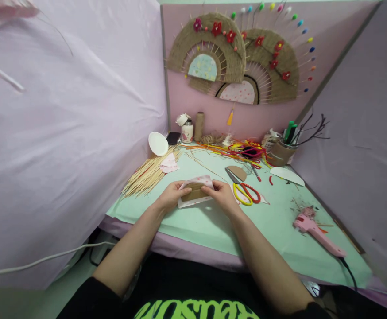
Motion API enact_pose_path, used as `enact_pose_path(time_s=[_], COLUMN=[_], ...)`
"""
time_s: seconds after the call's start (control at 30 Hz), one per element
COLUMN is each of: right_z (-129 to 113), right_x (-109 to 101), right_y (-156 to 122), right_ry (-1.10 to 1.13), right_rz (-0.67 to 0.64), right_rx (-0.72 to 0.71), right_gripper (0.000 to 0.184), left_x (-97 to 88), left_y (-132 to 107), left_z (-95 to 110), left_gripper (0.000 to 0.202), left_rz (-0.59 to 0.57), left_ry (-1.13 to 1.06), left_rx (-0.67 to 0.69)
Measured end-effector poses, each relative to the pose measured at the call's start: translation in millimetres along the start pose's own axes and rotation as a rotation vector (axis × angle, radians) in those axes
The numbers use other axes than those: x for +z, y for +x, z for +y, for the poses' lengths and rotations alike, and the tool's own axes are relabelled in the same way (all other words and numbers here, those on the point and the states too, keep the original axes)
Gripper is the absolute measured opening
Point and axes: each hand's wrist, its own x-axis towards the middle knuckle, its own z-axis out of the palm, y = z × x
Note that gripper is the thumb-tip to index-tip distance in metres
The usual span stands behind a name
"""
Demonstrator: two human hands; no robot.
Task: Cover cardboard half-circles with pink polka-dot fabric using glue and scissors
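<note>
Between my two hands is a piece of brown cardboard (194,192) with white fabric dotted in pink (198,179) around its edges. My left hand (174,195) grips the left end, thumb on the cardboard. At the right end my right hand (222,194) pinches it the same way, thumb on top and fingers behind. Just right of my right hand lie scissors with yellow and red handles (243,191), blades touching a half-round cardboard piece (237,173). A scrap of dotted fabric (264,199) sits partly under the scissors.
Thin wooden sticks (143,177) spread at the left, beside a white paper disc (158,144). A pink glue gun (319,232) with a black cord lies at right. Coloured pipe cleaners (243,150), a twine spool (199,126) and a pen holder (281,153) stand behind. Decorated fans (210,48) hang on the back panel.
</note>
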Motion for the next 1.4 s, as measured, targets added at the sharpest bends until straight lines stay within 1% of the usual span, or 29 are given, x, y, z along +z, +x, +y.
enact_pose_path(time_s=[0.07,0.13,0.2,0.3,0.47,0.6,0.67,0.77,0.83,0.97,1.13,1.3,1.4], right_z=[0,0,0,1,1,0,0,-2,-3,-2,-1,-2,-1], right_x=[1,2,4,6,11,9,7,2,0,-2,-3,-2,-2], right_y=[0,-1,-1,-2,-4,-3,-2,0,1,2,3,3,3], right_ry=[0.02,0.049,0.061,0.041,0.009,-0.019,-0.03,-0.053,-0.047,-0.039,-0.067,-0.064,-0.07], right_rz=[-0.022,-0.043,-0.036,-0.011,-0.01,-0.056,-0.021,0.062,0.063,0.016,0.086,0.082,0.101], right_rx=[0.006,0.006,-0.004,-0.036,-0.042,0.005,0.028,0.05,0.064,0.057,0.027,0.04,0.041], right_gripper=[0.03,0.034,0.036,0.033,0.033,0.037,0.038,0.04,0.04,0.035,0.035,0.036,0.036], left_x=[0.0,0.3,0.6,0.4,-0.4,-1.6,-3.0,-5.6,-7.0,-8.6,-10.3,-11.4,-9.9], left_y=[0,-1,-1,0,1,2,3,4,5,7,8,8,8], left_z=[0,0,0,-2,-3,-3,-4,-5,-6,-7,-8,-8,-7], left_gripper=[0.047,0.046,0.045,0.041,0.034,0.037,0.04,0.042,0.041,0.04,0.044,0.042,0.045], left_rz=[-0.012,-0.032,-0.033,0.024,0.129,0.19,0.181,0.139,0.157,0.237,0.204,0.259,0.238], left_ry=[0.024,0.073,0.133,0.21,0.322,0.286,0.264,0.255,0.265,0.271,0.229,0.27,0.223], left_rx=[0.006,0.017,0.029,0.055,0.156,0.197,0.182,0.131,0.122,0.139,0.128,0.14,0.135])
